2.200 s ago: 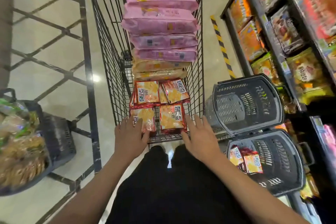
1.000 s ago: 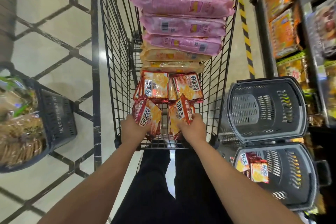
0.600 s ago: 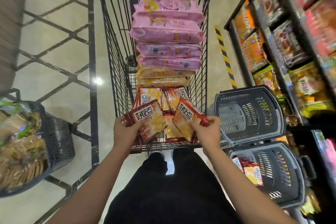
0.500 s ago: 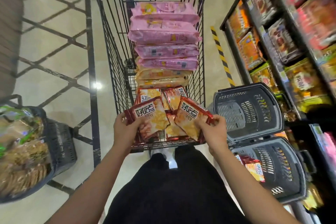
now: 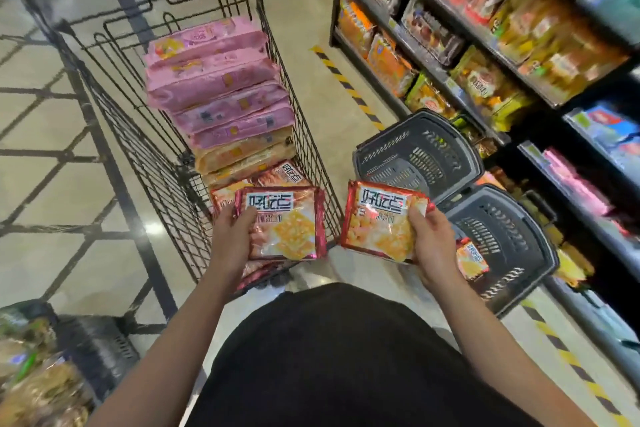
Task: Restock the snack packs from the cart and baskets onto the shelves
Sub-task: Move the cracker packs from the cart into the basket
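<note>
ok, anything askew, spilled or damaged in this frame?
Nothing stands out. The left hand and right hand each hold an intact red cracker pack. The pink packs sit stacked in the cart. The frame is motion-blurred, so the shelf detail is unclear.

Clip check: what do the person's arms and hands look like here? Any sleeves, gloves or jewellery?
Both forearms are bare to the frame edge, no sleeves showing. The left hand and right hand are ungloved, with no visible rings, watch or bands.
</note>
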Available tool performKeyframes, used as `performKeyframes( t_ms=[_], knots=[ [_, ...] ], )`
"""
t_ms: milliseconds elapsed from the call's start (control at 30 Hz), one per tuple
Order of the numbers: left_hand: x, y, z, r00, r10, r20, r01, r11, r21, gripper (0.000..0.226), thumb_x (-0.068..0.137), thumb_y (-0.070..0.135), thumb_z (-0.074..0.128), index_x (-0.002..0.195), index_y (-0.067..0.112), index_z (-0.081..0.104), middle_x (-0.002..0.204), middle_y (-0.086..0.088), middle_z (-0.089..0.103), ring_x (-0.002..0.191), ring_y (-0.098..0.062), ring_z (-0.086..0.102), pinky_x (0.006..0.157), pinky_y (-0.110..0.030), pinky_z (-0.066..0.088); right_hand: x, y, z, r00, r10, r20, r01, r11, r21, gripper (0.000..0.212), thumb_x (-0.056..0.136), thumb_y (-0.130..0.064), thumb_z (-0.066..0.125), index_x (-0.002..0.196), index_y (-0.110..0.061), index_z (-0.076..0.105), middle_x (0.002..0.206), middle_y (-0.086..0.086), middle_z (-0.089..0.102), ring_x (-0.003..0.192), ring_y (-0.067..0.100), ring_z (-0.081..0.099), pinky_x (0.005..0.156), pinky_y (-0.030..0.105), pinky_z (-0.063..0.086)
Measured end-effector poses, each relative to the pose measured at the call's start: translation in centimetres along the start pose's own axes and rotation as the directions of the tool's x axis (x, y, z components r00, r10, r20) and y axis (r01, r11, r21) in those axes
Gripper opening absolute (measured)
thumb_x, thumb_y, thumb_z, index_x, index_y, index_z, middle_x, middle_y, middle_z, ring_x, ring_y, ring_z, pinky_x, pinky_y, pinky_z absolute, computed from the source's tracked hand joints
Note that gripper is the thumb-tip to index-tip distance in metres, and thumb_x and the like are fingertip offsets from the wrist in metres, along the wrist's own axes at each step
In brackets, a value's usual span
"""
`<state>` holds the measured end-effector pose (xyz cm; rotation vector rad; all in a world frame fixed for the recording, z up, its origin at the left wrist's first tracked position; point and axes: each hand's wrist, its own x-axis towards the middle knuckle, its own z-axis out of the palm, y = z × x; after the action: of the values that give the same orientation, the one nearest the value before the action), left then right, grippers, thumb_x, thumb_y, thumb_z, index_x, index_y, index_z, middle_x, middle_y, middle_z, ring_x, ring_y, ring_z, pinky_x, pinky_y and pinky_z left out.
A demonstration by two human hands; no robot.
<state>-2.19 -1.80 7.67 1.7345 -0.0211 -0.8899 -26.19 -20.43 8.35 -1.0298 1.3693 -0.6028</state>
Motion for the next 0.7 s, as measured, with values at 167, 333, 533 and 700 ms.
performKeyframes(
  t_ms=[167,333,533,700],
  knots=[
    [-2.3,-0.6,6.1,0.991,0.036,0.13,-0.046,0.996,0.076,0.028,0.106,0.027,0.054,0.131,0.015,0.058,0.09,-0.004,0.073,0.055,-0.006,0.063,0.051,-0.025,0.052,-1.5,1.5,-7.9,0.991,0.014,-0.132,-0.015,1.0,-0.01,0.022,0.104,-0.027,0.058,0.12,-0.014,0.067,0.11,0.007,0.077,0.095,0.023,0.076,0.086,0.046,0.062],
    [-5.4,-2.1,13.4,0.973,0.046,0.226,-0.082,0.984,0.155,0.019,0.103,0.028,0.059,0.119,0.02,0.066,0.1,-0.008,0.078,0.072,-0.016,0.073,0.073,-0.039,0.06,-4.0,3.5,-16.5,0.964,0.043,-0.261,-0.032,0.999,0.044,0.02,0.104,-0.028,0.058,0.116,-0.014,0.068,0.105,0.005,0.077,0.09,0.018,0.077,0.079,0.04,0.064],
    [-8.6,-4.1,21.3,0.929,0.034,0.369,-0.162,0.933,0.322,0.027,0.095,0.037,0.064,0.116,0.021,0.068,0.104,-0.005,0.077,0.095,-0.027,0.075,0.091,-0.053,0.059,-6.8,7.0,-25.2,0.898,0.124,-0.422,-0.061,0.985,0.158,0.02,0.104,-0.026,0.058,0.116,-0.014,0.068,0.103,0.002,0.077,0.08,0.008,0.076,0.067,0.025,0.06],
    [-10.8,-5.6,26.9,0.876,0.017,0.482,-0.243,0.879,0.41,0.028,0.101,0.028,0.06,0.123,0.013,0.066,0.108,-0.007,0.076,0.092,-0.02,0.074,0.074,-0.032,0.059,-8.8,9.3,-30.0,0.825,0.261,-0.502,-0.109,0.944,0.313,0.021,0.104,-0.034,0.058,0.113,-0.018,0.068,0.103,0.004,0.077,0.088,0.023,0.076,0.074,0.042,0.061]
  ],
)
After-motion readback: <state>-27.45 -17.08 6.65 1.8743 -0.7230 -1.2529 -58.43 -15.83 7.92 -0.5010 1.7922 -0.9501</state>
